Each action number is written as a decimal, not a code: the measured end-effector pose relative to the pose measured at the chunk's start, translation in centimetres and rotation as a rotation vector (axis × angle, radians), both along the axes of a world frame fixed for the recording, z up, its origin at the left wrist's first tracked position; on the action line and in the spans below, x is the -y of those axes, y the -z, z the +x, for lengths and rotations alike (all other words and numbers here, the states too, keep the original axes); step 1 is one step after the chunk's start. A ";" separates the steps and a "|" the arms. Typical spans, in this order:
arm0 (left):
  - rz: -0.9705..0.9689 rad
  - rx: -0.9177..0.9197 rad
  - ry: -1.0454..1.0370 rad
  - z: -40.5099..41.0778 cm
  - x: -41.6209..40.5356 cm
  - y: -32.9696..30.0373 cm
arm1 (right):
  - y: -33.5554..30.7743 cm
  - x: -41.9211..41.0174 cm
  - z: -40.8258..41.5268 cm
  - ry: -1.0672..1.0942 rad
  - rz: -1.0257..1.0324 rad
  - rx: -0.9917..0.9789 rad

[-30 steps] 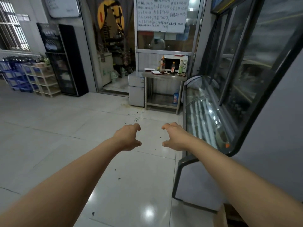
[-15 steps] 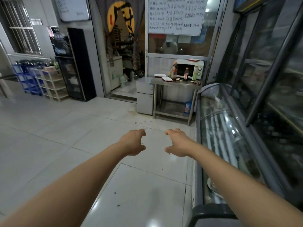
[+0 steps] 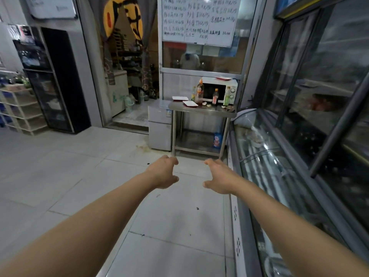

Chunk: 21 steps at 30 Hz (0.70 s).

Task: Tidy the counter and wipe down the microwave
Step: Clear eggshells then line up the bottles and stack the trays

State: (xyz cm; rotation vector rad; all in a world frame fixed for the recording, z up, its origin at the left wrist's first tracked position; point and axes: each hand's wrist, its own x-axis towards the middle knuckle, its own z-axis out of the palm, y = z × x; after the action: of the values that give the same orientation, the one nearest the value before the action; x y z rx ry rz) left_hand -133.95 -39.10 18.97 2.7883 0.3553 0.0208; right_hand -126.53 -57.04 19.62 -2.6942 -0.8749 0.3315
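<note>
So the big change over the last second is just distance: the steel desk and the microwave sitting on it look a good deal larger and more central than they did a moment ago, so the person is walking straight toward them. Nothing on the desk has been touched yet.

Both arms are held out in front over the tiled floor. The left hand and right hand each have a loose, half-curled grip with nothing in it, same as in the earlier frames.

The desk is well ahead, against the back wall, between a small white fridge and the glass display case along the right. On it I can make out a few bottles in front of the microwave, two flat white trays toward the left end, and some small bits near the front right corner, too small to identify.

My read: this is the approach, and the actual tidying and wiping haven't started. No cloth is visible anywhere that I can tell.
</note>
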 end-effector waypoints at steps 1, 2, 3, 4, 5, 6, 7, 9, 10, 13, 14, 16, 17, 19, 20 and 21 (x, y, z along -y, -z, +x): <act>0.001 -0.002 0.016 1.8 -1.4 -0.1 | -0.1 -1.2 1.5 0.015 -0.004 -0.002; 0.003 -0.005 0.033 3.6 -2.7 -0.3 | -0.2 -2.3 2.9 0.033 -0.005 -0.005; 0.008 -0.007 0.050 5.4 -4.0 -0.5 | -0.3 -3.4 4.4 0.051 -0.001 -0.007; 0.016 -0.008 0.066 7.1 -5.2 -0.7 | -0.4 -4.5 5.8 0.065 0.009 -0.006; 0.023 -0.005 0.081 8.8 -6.3 -1.0 | -0.5 -5.4 7.1 0.075 0.018 -0.004; 0.027 -0.002 0.091 10.3 -7.4 -1.2 | -0.7 -6.4 8.4 0.084 0.023 -0.007; 0.030 0.000 0.100 11.8 -8.3 -1.3 | -0.8 -7.2 9.7 0.094 0.020 -0.013; 0.035 0.003 0.125 14.6 -9.8 -1.4 | -1.2 -8.6 12.2 0.110 0.008 -0.022; 0.041 0.005 0.139 16.1 -10.4 -1.4 | -1.3 -9.3 13.5 0.118 0.006 -0.024; 0.041 0.007 0.153 20.7 -12.1 -1.1 | -1.4 -11.2 18.0 0.147 0.018 -0.034; 0.040 0.006 0.155 22.3 -12.7 -1.0 | -1.3 -11.9 19.6 0.150 0.019 -0.032; 0.038 0.001 0.162 25.8 -13.8 -0.7 | -1.1 -13.1 23.1 0.142 0.010 -0.017; 0.036 -0.002 0.162 27.5 -14.4 -0.6 | -1.0 -13.7 25.0 0.133 0.009 -0.011; 0.035 -0.008 0.156 31.3 -15.5 -0.6 | -0.9 -14.7 29.1 0.119 0.014 -0.004; 0.031 -0.007 0.149 33.3 -16.1 -0.6 | -0.9 -15.2 31.2 0.114 0.017 -0.001; 0.026 -0.004 0.142 35.3 -16.6 -0.7 | -1.0 -15.7 33.4 0.110 0.022 0.002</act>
State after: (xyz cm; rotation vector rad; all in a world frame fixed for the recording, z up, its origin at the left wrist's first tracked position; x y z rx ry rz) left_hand -98.61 -22.53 19.67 2.8322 0.1583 -0.0144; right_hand -93.09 -41.33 20.61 -2.7101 -0.7231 0.2929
